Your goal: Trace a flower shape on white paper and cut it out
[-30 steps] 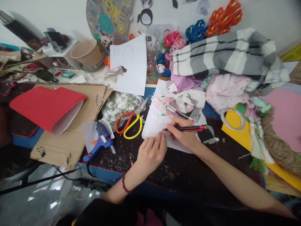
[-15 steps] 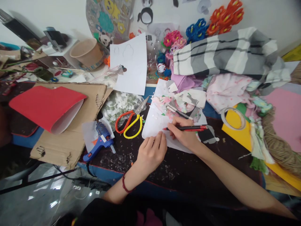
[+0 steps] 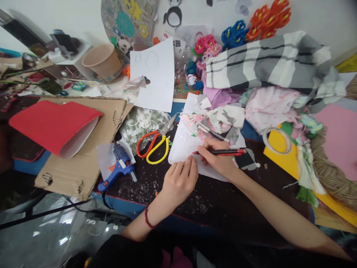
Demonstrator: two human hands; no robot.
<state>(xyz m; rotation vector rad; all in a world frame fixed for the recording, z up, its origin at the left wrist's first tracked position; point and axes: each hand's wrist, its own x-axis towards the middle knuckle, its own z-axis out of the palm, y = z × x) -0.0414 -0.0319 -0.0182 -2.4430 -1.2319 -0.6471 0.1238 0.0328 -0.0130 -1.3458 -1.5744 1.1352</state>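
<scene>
My right hand grips a black and red pen, its tip pointing left over a white sheet. At the sheet's lower left edge rests my left hand, fingers bent and pressed together; whether anything is under them is hidden. Paper and fabric scraps are heaped on the upper part of the sheet. Scissors with one red and one yellow handle lie left of it, blades apart. A blue glue gun sits further left on a piece of white paper.
Red folded paper lies on cardboard at the left. Behind stand a brown tub and an upright white sheet with pencil outlines. Checked cloth, a tape roll and twine are at the right.
The pen tip has shifted very slightly to the left. My left hand looks unmoved.
</scene>
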